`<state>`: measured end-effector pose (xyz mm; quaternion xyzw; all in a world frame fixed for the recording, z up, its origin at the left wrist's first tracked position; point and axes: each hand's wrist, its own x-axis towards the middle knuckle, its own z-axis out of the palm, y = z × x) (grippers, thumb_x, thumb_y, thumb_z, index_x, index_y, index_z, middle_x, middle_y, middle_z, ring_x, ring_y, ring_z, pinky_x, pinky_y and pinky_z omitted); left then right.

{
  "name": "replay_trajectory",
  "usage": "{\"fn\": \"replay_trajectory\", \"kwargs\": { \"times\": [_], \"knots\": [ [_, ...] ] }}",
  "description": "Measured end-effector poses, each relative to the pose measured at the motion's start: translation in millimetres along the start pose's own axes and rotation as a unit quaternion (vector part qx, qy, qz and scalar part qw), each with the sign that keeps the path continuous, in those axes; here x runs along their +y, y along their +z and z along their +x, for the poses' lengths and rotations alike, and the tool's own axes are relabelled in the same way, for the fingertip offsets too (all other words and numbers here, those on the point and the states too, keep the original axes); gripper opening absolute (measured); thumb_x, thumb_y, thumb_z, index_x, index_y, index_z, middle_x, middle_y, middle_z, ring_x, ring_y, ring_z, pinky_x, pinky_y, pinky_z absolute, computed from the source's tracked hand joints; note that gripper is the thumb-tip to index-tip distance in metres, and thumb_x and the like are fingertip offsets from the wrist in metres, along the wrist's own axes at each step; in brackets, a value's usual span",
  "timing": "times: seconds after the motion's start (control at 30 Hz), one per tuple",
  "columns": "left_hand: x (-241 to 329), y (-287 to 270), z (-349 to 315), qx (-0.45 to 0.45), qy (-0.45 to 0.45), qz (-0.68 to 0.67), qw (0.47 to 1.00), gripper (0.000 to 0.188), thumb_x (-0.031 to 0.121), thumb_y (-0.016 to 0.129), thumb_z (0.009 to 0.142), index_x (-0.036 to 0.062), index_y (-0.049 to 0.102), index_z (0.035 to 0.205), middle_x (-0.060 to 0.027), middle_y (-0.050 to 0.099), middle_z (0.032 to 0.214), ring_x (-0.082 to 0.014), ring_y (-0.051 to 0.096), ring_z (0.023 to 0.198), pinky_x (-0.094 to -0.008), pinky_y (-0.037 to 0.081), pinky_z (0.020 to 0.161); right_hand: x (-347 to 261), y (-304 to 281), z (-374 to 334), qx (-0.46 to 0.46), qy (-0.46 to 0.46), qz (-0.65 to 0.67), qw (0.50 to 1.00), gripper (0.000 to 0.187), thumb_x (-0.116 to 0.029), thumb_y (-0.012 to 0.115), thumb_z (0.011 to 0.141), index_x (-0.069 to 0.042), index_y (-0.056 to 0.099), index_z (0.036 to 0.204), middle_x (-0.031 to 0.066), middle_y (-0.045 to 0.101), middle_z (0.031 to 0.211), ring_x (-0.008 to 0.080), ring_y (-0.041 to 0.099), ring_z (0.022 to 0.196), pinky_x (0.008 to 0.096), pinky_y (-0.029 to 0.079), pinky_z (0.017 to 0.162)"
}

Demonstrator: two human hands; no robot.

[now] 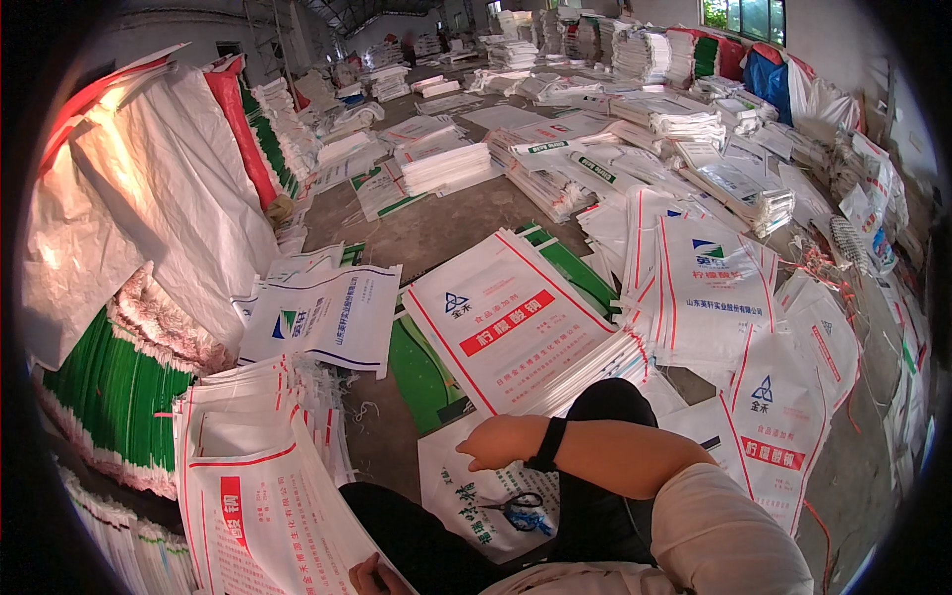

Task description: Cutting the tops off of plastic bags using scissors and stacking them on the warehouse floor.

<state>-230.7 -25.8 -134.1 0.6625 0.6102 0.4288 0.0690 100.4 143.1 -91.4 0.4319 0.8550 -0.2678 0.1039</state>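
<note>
At the lower edge, the fingers of my left hand (375, 575) are curled on the edge of a white woven bag (268, 496) with red print. This bag leans on a pile at my left. My right hand (496, 441), below a black wristband (546, 443), reaches across my knee with its fingers curled; whatever they may hold is hidden. Below it, scissors (518, 514) with dark handles lie on a white bag with green print (446, 466), beside something blue. Just beyond the right hand is a stack of white bags with red print (516, 317).
A white bag with blue print (322, 315) lies ahead to the left, near a bundle of green bags (114, 407). More printed bags (709, 288) spread out at the right. Flat stacks (446, 164) cover much of the floor behind, and tall piles (640, 55) stand at the back.
</note>
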Motion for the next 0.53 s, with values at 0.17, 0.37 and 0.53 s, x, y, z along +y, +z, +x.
{"fn": "replay_trajectory", "kwargs": {
  "times": [0.17,0.37,0.53],
  "knots": [
    [1.5,0.3,0.4,0.004,0.002,0.003,1.000,0.021,0.000,0.056,0.090,-0.0032,0.067,0.107,-0.0163,0.060,0.096,-0.0307,0.057,0.089,-0.0387,0.047,0.079,0.1,0.5,0.6,0.002,-0.002,0.000,1.000,0.052,-0.037,0.058,0.095,-0.005,0.053,0.135,0.0211,0.067,0.114,0.0375,0.064,0.105,0.0461,0.051,0.089],
    [3.7,-0.1,1.3,0.007,-0.001,0.000,1.000,0.021,0.000,0.056,0.089,-0.0030,0.067,0.107,-0.0164,0.061,0.095,-0.0310,0.057,0.088,-0.0392,0.047,0.079,1.8,2.4,1.5,0.008,-0.003,0.003,1.000,0.052,-0.037,0.058,0.095,-0.005,0.054,0.135,0.0213,0.067,0.112,0.0377,0.064,0.105,0.0464,0.051,0.089],
    [2.3,0.2,1.2,0.008,0.004,0.005,1.000,0.021,0.000,0.056,0.089,-0.0028,0.067,0.107,-0.0164,0.061,0.095,-0.0308,0.057,0.088,-0.0395,0.047,0.079,2.6,3.3,3.1,0.005,-0.003,-0.003,1.000,0.054,-0.039,0.058,0.094,-0.006,0.052,0.137,0.0213,0.067,0.114,0.0372,0.064,0.106,0.0462,0.051,0.090]
  ]
}}
